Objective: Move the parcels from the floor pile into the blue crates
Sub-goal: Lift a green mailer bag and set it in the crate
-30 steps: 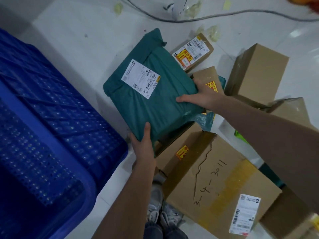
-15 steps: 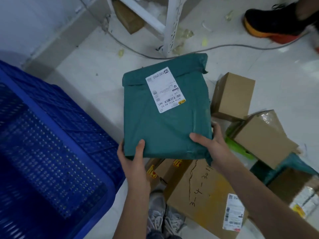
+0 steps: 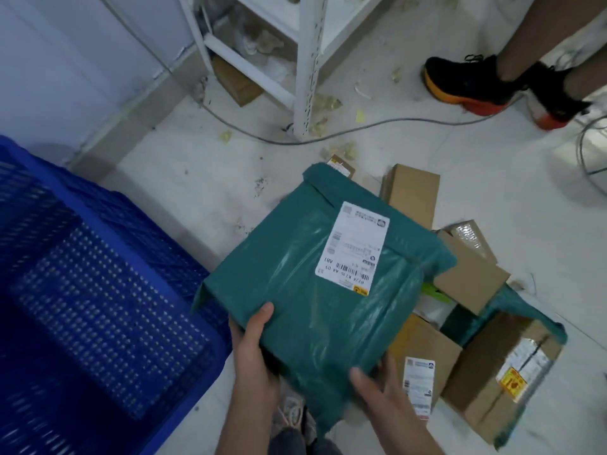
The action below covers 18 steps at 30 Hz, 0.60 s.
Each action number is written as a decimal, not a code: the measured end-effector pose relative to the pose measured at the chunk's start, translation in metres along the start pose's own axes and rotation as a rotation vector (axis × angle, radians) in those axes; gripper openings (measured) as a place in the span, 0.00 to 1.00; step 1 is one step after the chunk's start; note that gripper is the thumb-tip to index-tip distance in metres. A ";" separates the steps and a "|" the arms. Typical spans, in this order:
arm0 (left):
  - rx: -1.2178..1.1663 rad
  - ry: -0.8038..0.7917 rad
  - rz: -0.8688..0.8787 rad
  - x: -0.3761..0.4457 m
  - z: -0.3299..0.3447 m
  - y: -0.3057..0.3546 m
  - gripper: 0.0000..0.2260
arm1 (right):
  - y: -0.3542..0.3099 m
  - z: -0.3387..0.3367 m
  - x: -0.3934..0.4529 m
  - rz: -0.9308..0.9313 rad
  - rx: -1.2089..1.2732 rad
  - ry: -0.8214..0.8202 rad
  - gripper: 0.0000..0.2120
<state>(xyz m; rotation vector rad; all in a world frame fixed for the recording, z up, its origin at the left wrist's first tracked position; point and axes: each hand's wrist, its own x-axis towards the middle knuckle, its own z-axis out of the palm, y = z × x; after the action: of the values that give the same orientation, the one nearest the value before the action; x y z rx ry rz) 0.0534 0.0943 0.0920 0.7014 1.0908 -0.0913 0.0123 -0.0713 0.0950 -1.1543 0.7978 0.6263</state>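
Note:
A flat green plastic-wrapped parcel with a white shipping label is held up above the floor, tilted, just right of the blue crate. My left hand grips its near left edge, thumb on top. My right hand grips its near right corner, thumb on top. Below and to the right lies the floor pile of brown cardboard boxes; part of the pile is hidden by the parcel.
A white metal shelf frame stands at the back, with a grey cable across the floor. Another person's black and orange shoes are at the top right. My own shoes are below the parcel. A wall runs along the left.
The green parcel has been lifted off the pile and turned; my right hand shifted from its far edge to its near corner. The view has tipped up, showing the shelf and the other person's shoes.

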 end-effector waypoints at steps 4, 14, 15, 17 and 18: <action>0.088 -0.039 -0.033 -0.002 -0.021 0.027 0.30 | -0.061 -0.043 0.014 -0.163 -0.105 0.220 0.24; 0.198 -0.172 -0.025 -0.035 -0.063 0.087 0.13 | -0.150 -0.025 0.004 0.053 -0.498 -0.139 0.54; 0.220 -0.189 -0.024 -0.045 -0.064 0.097 0.13 | -0.153 -0.017 -0.005 0.098 -0.511 -0.168 0.57; 0.270 -0.224 -0.013 -0.067 -0.068 0.117 0.10 | -0.158 0.000 -0.018 0.127 -0.513 -0.187 0.45; 0.295 -0.238 -0.003 -0.078 -0.071 0.127 0.14 | -0.159 0.010 -0.027 0.124 -0.468 -0.194 0.35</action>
<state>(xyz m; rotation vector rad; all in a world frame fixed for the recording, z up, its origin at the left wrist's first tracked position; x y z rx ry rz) 0.0109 0.2135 0.1987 0.9272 0.8573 -0.3356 0.1235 -0.1094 0.2054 -1.4456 0.5725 1.0505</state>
